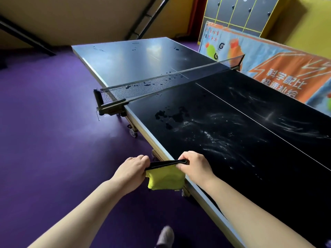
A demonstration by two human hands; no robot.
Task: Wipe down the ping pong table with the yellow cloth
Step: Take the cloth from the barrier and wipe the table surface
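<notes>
Head view, single frame.

- Yellow cloth [166, 178]: folded, with a black band along its top edge. It is stretched between both hands and hangs down from them at the near left edge of the ping pong table [143, 130], mostly over the purple floor [53, 122]. Cannot tell whether it touches the table edge.
- Left hand [132, 169]: fingers [143, 161] curled tight over the left end of the black band, knuckles up.
- Right hand [195, 167]: fingers [182, 158] curled round the right end of the band, which shows as a small loop at the fist. This hand sits above the table's edge strip.
- Surface [232, 158], near half: dark, with pale smeared streaks across the middle and right and a dark wet patch [172, 117] nearer the net.
- Far half: greyer with glare, scattered dark droplets [168, 78] close to the net line.
- Net [161, 83]: strung across the table, its clamp post [107, 104] on the left edge.
- Caster wheel [133, 131] under the left side.
- Right of the table: an orange and blue banner [286, 74] leaning along it, and grey lockers [238, 11] behind that.
- A grey shoe [165, 236] at the bottom of the frame, on the floor.
</notes>
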